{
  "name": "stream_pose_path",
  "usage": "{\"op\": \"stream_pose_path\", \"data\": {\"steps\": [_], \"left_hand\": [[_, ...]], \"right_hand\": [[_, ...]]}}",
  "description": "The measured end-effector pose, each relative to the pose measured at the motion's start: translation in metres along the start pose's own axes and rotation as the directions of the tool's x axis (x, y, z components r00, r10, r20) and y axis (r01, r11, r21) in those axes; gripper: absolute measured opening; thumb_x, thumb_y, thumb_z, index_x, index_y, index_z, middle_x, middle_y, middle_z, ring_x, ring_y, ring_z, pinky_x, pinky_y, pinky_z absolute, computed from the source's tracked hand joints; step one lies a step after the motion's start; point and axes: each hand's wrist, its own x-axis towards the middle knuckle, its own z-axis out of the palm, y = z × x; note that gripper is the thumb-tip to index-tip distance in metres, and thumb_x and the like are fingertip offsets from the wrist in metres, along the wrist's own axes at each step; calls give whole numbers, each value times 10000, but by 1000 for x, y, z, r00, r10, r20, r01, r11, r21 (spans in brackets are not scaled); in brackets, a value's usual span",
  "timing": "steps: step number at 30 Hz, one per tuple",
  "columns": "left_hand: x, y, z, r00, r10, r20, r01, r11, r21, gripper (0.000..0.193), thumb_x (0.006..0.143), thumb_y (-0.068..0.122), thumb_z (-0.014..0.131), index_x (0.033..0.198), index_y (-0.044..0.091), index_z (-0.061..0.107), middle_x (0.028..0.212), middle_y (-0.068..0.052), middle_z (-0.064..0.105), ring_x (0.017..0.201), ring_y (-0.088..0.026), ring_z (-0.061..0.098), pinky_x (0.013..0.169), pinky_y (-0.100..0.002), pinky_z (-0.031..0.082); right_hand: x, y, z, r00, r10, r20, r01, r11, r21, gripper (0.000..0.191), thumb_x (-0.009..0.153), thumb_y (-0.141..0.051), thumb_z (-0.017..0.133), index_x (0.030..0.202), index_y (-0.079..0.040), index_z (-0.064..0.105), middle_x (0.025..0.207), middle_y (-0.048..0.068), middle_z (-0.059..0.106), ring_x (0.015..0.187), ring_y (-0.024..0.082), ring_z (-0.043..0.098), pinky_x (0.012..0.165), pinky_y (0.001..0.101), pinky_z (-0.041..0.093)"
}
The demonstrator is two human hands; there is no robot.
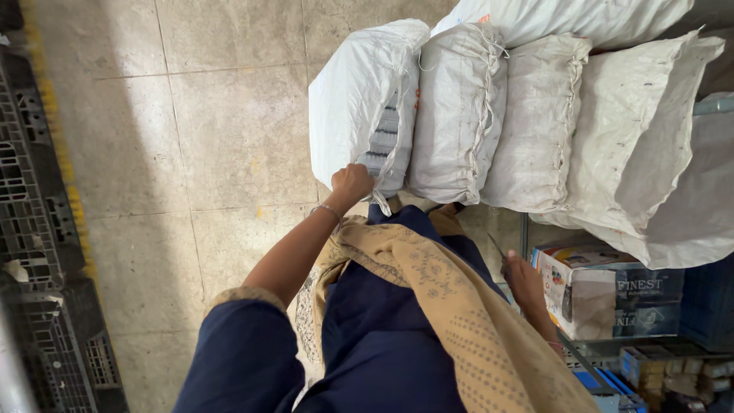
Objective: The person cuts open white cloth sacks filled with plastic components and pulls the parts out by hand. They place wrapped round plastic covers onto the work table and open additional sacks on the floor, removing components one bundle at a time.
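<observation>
The left hand [351, 184] is closed in a fist on the lower edge of a white woven plastic sack [365, 103], whose side gapes to show grey stacked contents. The sack is only gripped, not yet lifted off; beyond the fist to the right, three more white tied sacks [535, 122] lie in a row. The left arm reaches forward, nearly straight. The right hand [524, 283] hangs low and seems to pinch a thin blade-like tool [497, 246], near a printed cardboard box [604, 294].
</observation>
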Motion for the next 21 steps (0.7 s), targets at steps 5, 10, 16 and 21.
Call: {"op": "stream_pose_path", "data": {"steps": [5,10,16,21], "left_hand": [[18,-2,2,997,-62,50,62,998,-7,418,741,395,788,996,64,794,1051,-192,748,982,-369,723,814,-459,595],[-20,-5,-9,995,-96,34,99,827,-553,249,836,317,783,994,125,794,926,-127,793,773,-255,734,715,-371,587],[-55,-13,-31,1000,21,0,-8,375,-927,146,977,196,711,976,51,704,926,-30,757,715,-93,599,680,-285,579],[-58,-22,-32,987,134,-91,-136,380,-915,165,1028,171,662,1005,7,672,932,-42,758,813,-103,643,773,-277,577]], "right_hand": [[-6,-13,1,1000,-3,4,3,999,-52,662,1083,-532,391,775,7,620,628,87,547,600,188,502,599,370,410],[-13,-5,1,1000,23,17,-20,986,-165,685,1054,-574,336,818,-20,661,606,103,579,585,226,558,608,384,425],[-14,9,3,999,41,19,-38,991,-132,689,1053,-574,365,828,6,661,628,97,585,609,224,552,612,390,428],[-3,6,3,998,-35,49,38,997,-73,690,1092,-551,376,820,24,643,661,118,575,638,229,534,630,387,432]]}}
